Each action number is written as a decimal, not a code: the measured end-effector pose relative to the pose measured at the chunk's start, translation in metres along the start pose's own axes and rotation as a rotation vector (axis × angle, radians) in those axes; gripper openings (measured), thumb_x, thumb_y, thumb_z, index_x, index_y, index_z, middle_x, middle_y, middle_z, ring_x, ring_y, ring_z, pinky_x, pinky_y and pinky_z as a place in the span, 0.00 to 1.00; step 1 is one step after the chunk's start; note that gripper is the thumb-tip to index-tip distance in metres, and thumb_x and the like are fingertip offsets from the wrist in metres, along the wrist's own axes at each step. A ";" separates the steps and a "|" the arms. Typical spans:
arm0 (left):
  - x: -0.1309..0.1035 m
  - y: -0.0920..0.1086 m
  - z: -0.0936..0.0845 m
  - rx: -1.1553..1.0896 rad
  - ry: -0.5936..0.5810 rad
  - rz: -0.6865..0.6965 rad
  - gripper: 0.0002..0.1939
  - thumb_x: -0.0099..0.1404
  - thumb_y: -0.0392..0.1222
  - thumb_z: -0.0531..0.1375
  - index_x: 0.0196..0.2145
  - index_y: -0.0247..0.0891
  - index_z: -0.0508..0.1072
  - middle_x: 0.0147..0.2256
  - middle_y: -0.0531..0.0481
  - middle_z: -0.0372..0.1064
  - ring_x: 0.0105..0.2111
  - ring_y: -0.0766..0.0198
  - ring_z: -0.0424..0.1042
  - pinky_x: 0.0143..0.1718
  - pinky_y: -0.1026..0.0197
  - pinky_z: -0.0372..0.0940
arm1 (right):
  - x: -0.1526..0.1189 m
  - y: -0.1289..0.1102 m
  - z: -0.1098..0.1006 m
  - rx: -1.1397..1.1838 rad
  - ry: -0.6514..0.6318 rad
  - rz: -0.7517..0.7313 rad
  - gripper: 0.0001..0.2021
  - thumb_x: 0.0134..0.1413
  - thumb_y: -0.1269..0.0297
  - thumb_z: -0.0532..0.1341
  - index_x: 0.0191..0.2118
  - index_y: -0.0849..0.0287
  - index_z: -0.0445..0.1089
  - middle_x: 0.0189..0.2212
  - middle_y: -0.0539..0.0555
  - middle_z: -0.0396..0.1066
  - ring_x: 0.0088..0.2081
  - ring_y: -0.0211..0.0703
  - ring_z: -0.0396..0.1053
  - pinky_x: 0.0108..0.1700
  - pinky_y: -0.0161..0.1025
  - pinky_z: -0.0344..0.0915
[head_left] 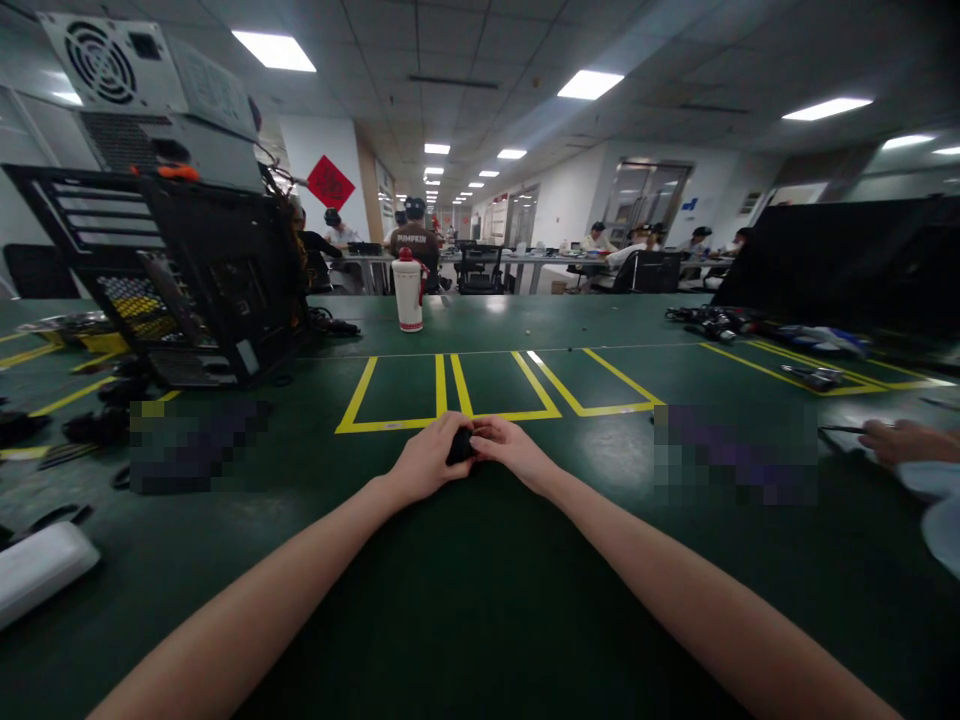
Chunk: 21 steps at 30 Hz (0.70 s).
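A small black object (460, 445) is held between my two hands, just in front of the yellow tape outlines (390, 427) on the green table (465, 600). Curled round its left side are the fingers of my left hand (429, 458). From the right, the fingertips of my right hand (511, 450) pinch against it. What the object is cannot be made out, since fingers cover much of it.
An open black computer case (225, 290) carries a power supply (112, 65) at the left. Beyond the tape stands a white bottle (408, 295). A white object (45, 570) lies near left. At the right, another person's hand (892, 442) holds a thin tool near a black monitor (847, 260).
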<state>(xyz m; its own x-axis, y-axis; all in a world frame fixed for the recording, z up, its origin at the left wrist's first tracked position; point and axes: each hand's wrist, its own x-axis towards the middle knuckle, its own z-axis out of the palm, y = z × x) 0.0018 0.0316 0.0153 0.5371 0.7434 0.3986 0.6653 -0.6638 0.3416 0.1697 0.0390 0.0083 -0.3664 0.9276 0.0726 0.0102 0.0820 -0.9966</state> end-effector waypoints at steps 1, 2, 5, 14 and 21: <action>-0.007 0.004 -0.002 0.007 0.002 0.019 0.18 0.55 0.41 0.57 0.43 0.42 0.56 0.41 0.50 0.59 0.40 0.59 0.64 0.37 0.57 0.63 | -0.007 -0.002 0.003 0.002 -0.032 -0.006 0.15 0.43 0.66 0.61 0.40 0.60 0.63 0.37 0.54 0.66 0.38 0.41 0.66 0.40 0.42 0.65; -0.013 0.008 -0.004 0.017 0.003 0.034 0.18 0.56 0.41 0.57 0.43 0.42 0.56 0.43 0.50 0.58 0.41 0.59 0.63 0.39 0.56 0.63 | -0.013 -0.004 0.006 0.001 -0.062 -0.019 0.14 0.44 0.65 0.61 0.40 0.60 0.63 0.38 0.54 0.65 0.39 0.41 0.66 0.41 0.43 0.65; -0.029 0.017 -0.009 0.072 0.001 0.046 0.22 0.56 0.41 0.58 0.46 0.43 0.54 0.48 0.49 0.54 0.45 0.58 0.61 0.41 0.55 0.63 | -0.031 -0.007 0.013 -0.010 -0.109 -0.064 0.12 0.47 0.64 0.60 0.39 0.59 0.62 0.39 0.52 0.65 0.41 0.41 0.66 0.44 0.44 0.64; -0.035 0.021 -0.011 0.133 -0.042 0.068 0.23 0.57 0.42 0.57 0.48 0.42 0.53 0.51 0.48 0.52 0.46 0.57 0.60 0.42 0.54 0.63 | -0.034 -0.004 0.015 0.005 -0.130 -0.058 0.12 0.46 0.63 0.61 0.38 0.58 0.61 0.37 0.51 0.65 0.40 0.42 0.66 0.43 0.45 0.64; -0.037 0.022 -0.014 0.060 -0.025 0.084 0.38 0.55 0.47 0.59 0.56 0.37 0.41 0.51 0.43 0.54 0.48 0.55 0.58 0.48 0.51 0.59 | -0.040 -0.008 0.018 -0.054 -0.112 -0.090 0.14 0.46 0.65 0.60 0.41 0.56 0.60 0.40 0.51 0.63 0.42 0.41 0.64 0.46 0.45 0.62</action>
<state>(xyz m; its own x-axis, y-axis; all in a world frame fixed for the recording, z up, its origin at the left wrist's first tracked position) -0.0104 -0.0119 0.0197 0.6045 0.6876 0.4022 0.6466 -0.7185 0.2563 0.1674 -0.0057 0.0122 -0.4694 0.8696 0.1533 0.0218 0.1850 -0.9825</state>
